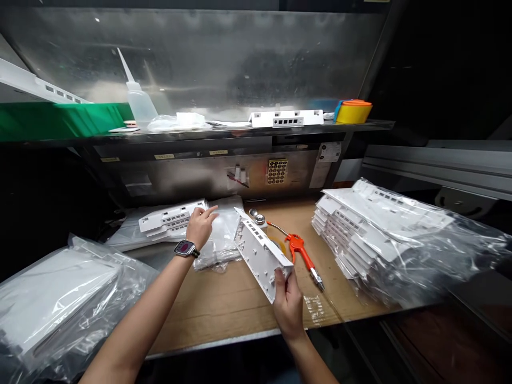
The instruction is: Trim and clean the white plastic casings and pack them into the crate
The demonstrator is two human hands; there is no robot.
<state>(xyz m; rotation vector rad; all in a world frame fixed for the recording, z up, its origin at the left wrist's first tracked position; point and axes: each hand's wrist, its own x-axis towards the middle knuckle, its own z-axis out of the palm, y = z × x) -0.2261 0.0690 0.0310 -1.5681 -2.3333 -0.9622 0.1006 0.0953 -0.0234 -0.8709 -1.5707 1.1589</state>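
My right hand (288,301) grips the lower right end of a white plastic housing (260,253), thumb over its inner face. The housing is tilted above the cardboard-covered bench, its row of rectangular cutouts along the top edge. My left hand (200,226), with a watch on the wrist, is raised near a small stack of similar white housings (168,221) and flat clear plastic bags (222,234). Its index finger and thumb are stretched out, and I see nothing held in it. Just right of the held housing lies an orange air blow gun (296,242).
Bagged white housings (360,224) are piled at right; another bagged white stack (60,288) sits at left. On the shelf above stand a squeeze bottle (140,104), a green bin (64,120), a white housing (288,118) and a yellow-orange roll (354,112). The cardboard (208,314) ends at the front edge.
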